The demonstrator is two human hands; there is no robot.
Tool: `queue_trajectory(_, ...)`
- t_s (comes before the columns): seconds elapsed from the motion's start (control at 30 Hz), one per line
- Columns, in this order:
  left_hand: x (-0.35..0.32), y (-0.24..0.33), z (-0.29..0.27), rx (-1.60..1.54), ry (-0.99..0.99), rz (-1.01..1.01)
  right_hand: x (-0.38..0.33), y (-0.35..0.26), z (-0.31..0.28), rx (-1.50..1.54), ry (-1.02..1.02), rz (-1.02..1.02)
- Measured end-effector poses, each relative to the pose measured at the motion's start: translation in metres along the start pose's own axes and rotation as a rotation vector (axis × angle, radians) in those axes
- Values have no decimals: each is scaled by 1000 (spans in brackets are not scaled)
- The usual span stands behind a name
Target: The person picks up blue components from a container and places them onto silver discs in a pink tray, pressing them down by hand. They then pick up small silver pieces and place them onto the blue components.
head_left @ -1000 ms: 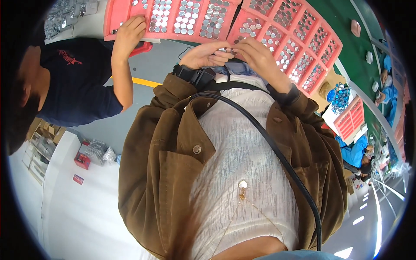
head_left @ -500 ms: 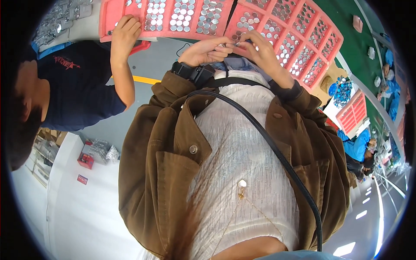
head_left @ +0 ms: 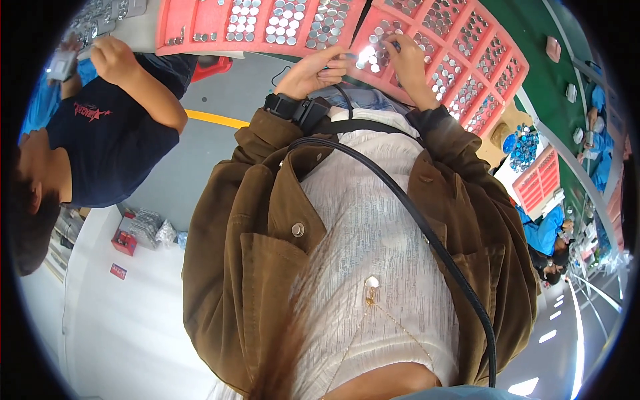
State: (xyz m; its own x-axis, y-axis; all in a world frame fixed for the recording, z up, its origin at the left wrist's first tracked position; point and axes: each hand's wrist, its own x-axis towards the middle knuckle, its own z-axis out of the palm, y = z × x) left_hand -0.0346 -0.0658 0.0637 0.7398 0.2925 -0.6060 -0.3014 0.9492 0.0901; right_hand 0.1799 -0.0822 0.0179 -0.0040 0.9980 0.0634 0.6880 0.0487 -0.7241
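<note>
Red tray (head_left: 460, 40) with compartments of small silver discs (head_left: 448, 70): top centre-right of frame | right hand (head_left: 405, 59): fingers pinched on a small blue-tipped tool (head_left: 395, 45) above the tray | left hand (head_left: 313, 70): at tray edge, fingers extended, grip cannot be told | co-worker's hand (head_left: 115, 59): upper left.

Surface: green-topped bench (head_left: 543, 80)
Laid on it: red compartment trays (head_left: 467, 60), filled with silver round parts (head_left: 287, 13)

The hands have parted; the right hand (head_left: 408, 61) now reaches over the red tray (head_left: 467, 60).
</note>
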Motion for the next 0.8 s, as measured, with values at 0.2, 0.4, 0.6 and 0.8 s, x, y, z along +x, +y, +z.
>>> queue_trajectory(0.2, 3, 0, -3, -28, -32, 29, 0, 6, 5, -119, -26, -75)
queue_trajectory(0.4, 3, 0, -5, -40, -3, 62, -1, 4, 9, -198, -15, -121)
queue_trajectory(0.6, 9, -1, -12, -74, -40, 74, -2, 2, 6, -174, 14, -90)
queue_trajectory(0.8, 9, -3, -13, -54, -32, 95, -6, 1, 2, -125, -42, -82)
